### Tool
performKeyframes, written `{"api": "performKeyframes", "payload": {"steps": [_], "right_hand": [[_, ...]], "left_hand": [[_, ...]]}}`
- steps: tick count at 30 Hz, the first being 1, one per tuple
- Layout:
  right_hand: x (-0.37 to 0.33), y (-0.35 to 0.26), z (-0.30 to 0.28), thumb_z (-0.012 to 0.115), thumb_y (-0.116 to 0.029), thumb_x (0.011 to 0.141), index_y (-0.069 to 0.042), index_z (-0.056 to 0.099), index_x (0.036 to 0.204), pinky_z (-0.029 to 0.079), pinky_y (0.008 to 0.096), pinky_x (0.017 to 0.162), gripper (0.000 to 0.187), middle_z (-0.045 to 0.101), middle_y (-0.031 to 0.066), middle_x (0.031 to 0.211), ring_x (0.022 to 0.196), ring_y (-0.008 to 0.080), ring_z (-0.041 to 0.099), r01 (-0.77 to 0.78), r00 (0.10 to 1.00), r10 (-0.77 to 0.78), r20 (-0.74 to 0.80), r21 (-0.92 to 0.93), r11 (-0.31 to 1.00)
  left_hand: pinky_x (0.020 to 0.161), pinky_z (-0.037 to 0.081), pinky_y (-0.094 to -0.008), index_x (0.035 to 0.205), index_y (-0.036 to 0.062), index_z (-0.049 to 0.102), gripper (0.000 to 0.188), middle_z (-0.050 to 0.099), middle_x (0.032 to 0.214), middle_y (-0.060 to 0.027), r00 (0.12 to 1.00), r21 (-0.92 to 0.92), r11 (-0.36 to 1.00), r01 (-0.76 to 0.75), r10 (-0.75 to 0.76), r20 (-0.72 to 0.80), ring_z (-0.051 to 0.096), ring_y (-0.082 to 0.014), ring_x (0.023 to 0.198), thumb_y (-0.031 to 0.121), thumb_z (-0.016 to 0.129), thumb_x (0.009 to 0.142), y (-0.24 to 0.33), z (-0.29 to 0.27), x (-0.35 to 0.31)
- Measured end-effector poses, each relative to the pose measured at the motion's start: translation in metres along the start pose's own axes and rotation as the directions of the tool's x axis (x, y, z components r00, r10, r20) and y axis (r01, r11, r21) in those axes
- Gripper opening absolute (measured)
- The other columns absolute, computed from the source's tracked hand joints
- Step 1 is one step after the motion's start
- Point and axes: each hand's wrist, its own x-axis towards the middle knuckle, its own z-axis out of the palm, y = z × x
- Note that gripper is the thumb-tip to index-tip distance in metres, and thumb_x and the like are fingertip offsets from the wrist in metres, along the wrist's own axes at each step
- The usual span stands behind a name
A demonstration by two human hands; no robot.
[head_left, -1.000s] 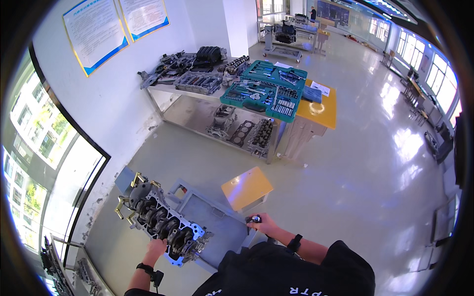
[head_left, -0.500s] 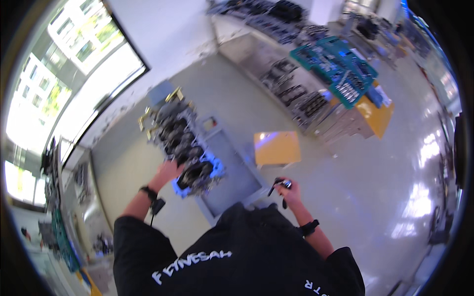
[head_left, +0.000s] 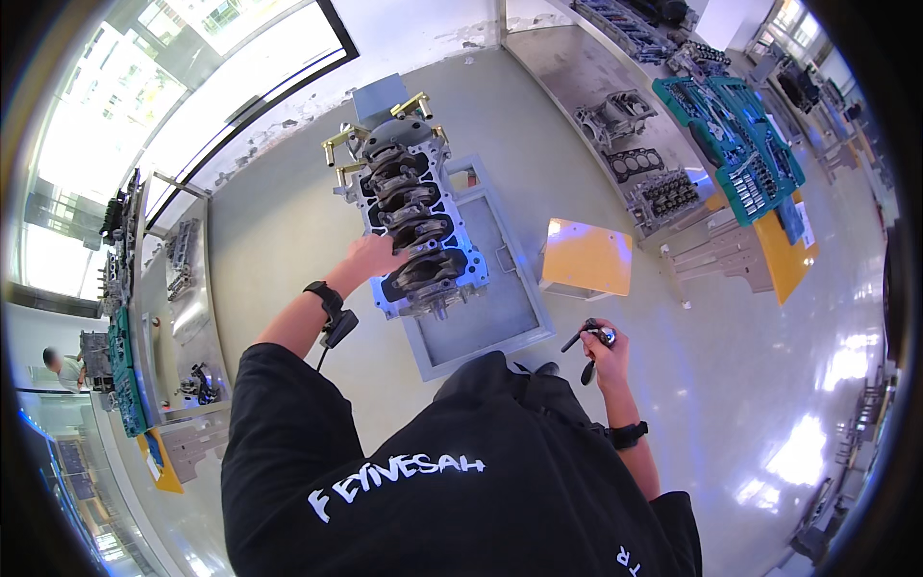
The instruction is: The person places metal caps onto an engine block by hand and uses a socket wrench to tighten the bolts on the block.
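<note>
An engine block [head_left: 460, 236] lies with its open underside up, and the crankshaft [head_left: 413, 231] shows along its middle. My left hand [head_left: 375, 257] rests at the block's left side, over the crankshaft near its closer end. Its fingers bend down into the block, and whatever the tips hold is hidden. Off to the right, my right hand [head_left: 608, 351] is closed around a ratchet wrench [head_left: 587, 371] with a dark handle and shiny head. A thin dark shaft sticks out from it toward the left. The wrench is well apart from the block.
Under the block stands a grey stand with a framed tray [head_left: 471, 354]. To its right is a yellow-topped stool [head_left: 588, 258]. A metal bench [head_left: 558, 67] at the far right carries engine parts and a green socket set [head_left: 735, 144]. More benches line the left, near a person [head_left: 65, 368].
My view has turned and sharpened, so the block now appears more upright and further right. My left hand stays at the block; the ratchet wrench is still in my right hand.
</note>
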Motion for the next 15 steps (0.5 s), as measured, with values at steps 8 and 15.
{"api": "performKeyframes", "payload": {"steps": [8,15], "right_hand": [[0.002,-0.003,0.009,0.065,0.004,0.075,0.003,0.061,0.092,0.040,0.0214,0.051,0.017,0.060,0.0033,0.071,0.056,0.0081,0.050,-0.005,1.000,0.005,0.021,0.003,1.000],[0.006,0.000,-0.004,0.067,0.001,0.075,0.003,0.062,0.095,0.042,0.0222,0.052,0.020,0.061,0.0033,0.072,0.057,0.0079,0.051,-0.021,0.999,0.021,-0.024,-0.017,1.000]], "left_hand": [[0.064,0.051,-0.0411,0.066,0.0018,0.065,0.046,0.064,0.061,-0.0137,1.000,-0.093,0.995,0.023,-0.023,-0.005,0.065,-0.0299,0.065,0.040,0.045,0.082,-0.021,0.015,0.015],[0.064,0.052,-0.0414,0.071,0.0029,0.066,0.033,0.066,0.070,-0.0155,0.997,-0.026,0.997,-0.078,0.079,0.012,0.066,-0.0308,0.070,0.032,0.053,0.075,0.020,-0.050,-0.011]]}}
